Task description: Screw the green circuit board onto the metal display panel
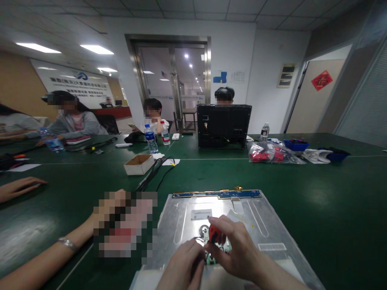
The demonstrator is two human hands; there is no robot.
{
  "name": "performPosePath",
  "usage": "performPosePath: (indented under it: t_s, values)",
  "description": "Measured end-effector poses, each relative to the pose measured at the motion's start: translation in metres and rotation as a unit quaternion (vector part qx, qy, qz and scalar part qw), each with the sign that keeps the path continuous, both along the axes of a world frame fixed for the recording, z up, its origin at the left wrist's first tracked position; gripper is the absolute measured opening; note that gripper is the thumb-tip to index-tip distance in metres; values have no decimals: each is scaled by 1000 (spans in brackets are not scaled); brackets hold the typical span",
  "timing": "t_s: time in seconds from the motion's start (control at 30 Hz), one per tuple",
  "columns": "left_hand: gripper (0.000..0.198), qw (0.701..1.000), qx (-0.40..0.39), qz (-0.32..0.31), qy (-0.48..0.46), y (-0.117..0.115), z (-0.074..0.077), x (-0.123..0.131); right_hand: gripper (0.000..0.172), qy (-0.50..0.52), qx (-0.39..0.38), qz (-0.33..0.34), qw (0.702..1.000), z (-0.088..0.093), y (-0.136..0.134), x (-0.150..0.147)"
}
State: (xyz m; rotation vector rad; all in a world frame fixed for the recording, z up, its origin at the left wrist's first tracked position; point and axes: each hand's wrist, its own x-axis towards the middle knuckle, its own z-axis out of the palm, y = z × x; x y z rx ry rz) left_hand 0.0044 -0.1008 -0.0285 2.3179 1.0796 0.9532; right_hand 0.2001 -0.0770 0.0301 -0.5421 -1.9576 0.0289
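A silver metal panel point(272, 225) lies flat on the green table in front of me, with a blue strip point(217, 195) along its far edge. My right hand point(242, 253) is closed round a small red-handled tool point(214, 233) held over the panel's near middle. My left hand point(184, 268) is beside it with fingers curled together at the tool's tip; what they pinch is hidden. Both hands touch or hover just above the panel near a round fitting point(203, 230).
A co-worker's arm with a bracelet point(67, 243) reaches in from the left, holding a blurred object. Another person's hand point(18, 187) rests far left. Beyond lie black cables point(152, 174), a cardboard box point(139, 164), water bottles point(150, 139), a black monitor point(223, 125) and bagged red parts point(269, 154).
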Motion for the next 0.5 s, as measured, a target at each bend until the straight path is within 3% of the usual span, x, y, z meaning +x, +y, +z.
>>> performPosePath:
  t_s: [0.3, 0.5]
  values:
    - [16, 1000, -14, -3, 7, -1, -2, -1, 59, 10, -35, 65, 997, 1, 0, 1]
    - [17, 1000, -12, -2, 11, 0, -2, -1, 57, 17, -33, 36, 999, 1, -2, 0]
